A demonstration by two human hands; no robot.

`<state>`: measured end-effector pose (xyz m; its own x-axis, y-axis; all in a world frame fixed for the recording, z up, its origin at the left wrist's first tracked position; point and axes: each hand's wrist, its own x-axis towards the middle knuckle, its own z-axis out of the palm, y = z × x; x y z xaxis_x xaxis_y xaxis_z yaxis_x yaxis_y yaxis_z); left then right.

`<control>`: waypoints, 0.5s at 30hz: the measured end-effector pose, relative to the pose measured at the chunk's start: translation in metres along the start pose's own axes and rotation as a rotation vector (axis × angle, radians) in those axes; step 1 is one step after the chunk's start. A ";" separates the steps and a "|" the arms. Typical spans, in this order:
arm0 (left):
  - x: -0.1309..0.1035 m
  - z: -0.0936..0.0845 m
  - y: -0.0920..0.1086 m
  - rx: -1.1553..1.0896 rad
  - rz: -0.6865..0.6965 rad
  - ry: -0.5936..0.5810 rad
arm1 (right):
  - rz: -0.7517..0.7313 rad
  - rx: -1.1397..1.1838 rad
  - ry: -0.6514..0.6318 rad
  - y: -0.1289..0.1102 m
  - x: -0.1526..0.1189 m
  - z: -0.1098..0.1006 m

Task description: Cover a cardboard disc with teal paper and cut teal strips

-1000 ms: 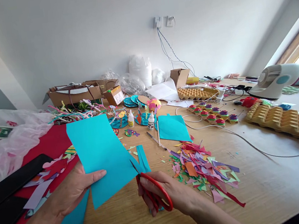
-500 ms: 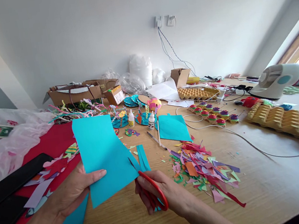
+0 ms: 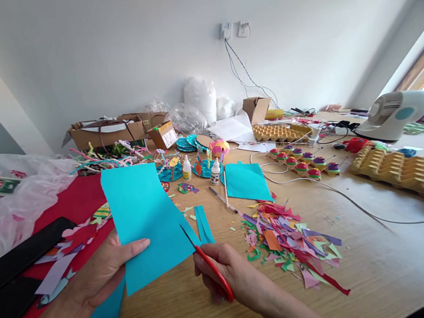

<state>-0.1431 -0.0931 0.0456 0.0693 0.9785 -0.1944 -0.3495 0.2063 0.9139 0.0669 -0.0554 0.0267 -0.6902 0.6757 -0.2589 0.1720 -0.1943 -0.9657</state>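
Observation:
A sheet of turquoise paper [image 3: 141,217] is held up over the table, its left edge pinched by my left hand [image 3: 111,259] with the thumb on the front face. My right hand [image 3: 224,266] grips red-handled scissors [image 3: 216,270]. Their blades lie at the sheet's right edge, where a narrow strip partly hangs away. Behind that edge, cut turquoise strips [image 3: 203,224] rest on the table. More turquoise paper [image 3: 105,313] lies beneath my left forearm.
Coloured paper scraps [image 3: 287,238] are heaped right of the scissors. Beyond lie a turquoise piece [image 3: 245,181], a pen [image 3: 223,200] and glue bottles [image 3: 215,172]. A white cable [image 3: 345,197] crosses toward an egg tray [image 3: 408,169]. A fan [image 3: 392,113] stands at the right.
The scissors have turned slightly and their handles have come closer together. Both hands and the sheet otherwise keep nearly the same place.

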 end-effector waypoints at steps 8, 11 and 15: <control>0.000 0.000 0.001 -0.062 0.005 0.043 | 0.016 -0.085 -0.208 0.004 -0.022 -0.021; 0.001 -0.004 0.001 -0.057 0.014 0.039 | 0.054 -0.181 -0.209 -0.003 -0.039 -0.031; 0.002 -0.004 0.000 -0.069 0.030 0.016 | 0.016 -0.219 -0.202 -0.021 -0.050 -0.036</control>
<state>-0.1467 -0.0909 0.0441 0.0429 0.9840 -0.1731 -0.4150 0.1752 0.8928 0.1230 -0.0601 0.0589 -0.8083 0.5145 -0.2865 0.3164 -0.0308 -0.9481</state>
